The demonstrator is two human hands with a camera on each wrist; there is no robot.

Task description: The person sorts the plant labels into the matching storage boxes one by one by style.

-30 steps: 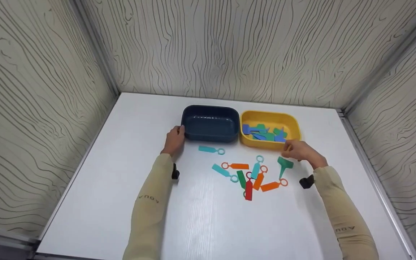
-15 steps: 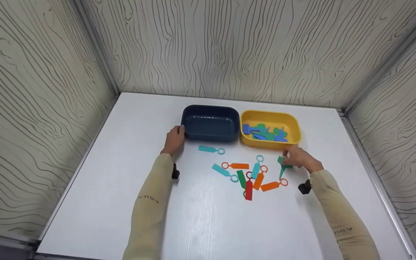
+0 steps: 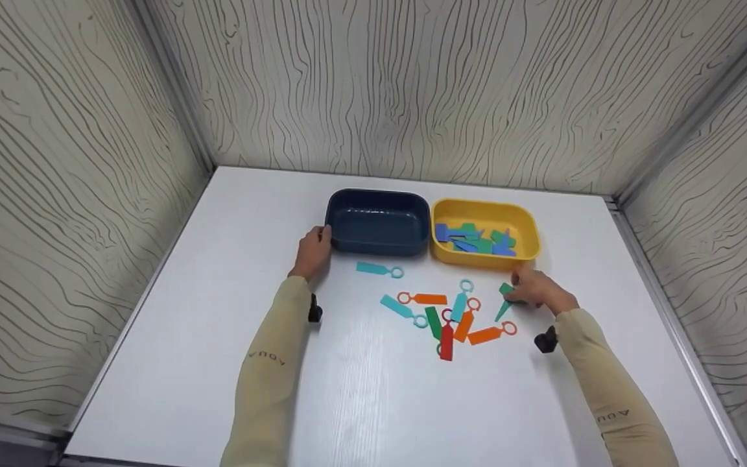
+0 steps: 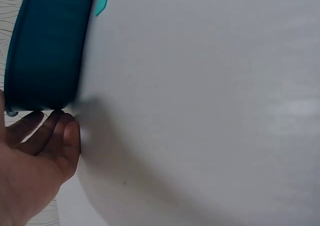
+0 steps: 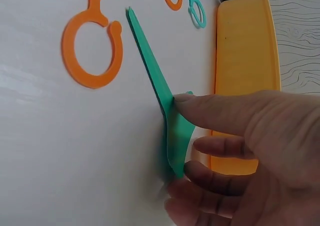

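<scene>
Right hand: thumb and fingers pinch broad head of green T-shaped plant label, just in front of yellow bin; spike points toward orange ring-ended tag, apart from it. Cannot tell if label touches white table. Left hand: fingers loosely bent, tips against left end of dark blue bin. Yellow bin holds blue and green labels.

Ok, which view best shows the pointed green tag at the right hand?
The right wrist view: the pointed green tag is largest there, its tip bare, though the right hand covers part. The head view shows it small, partly hidden by that hand; the left wrist view doesn't show it.
</scene>
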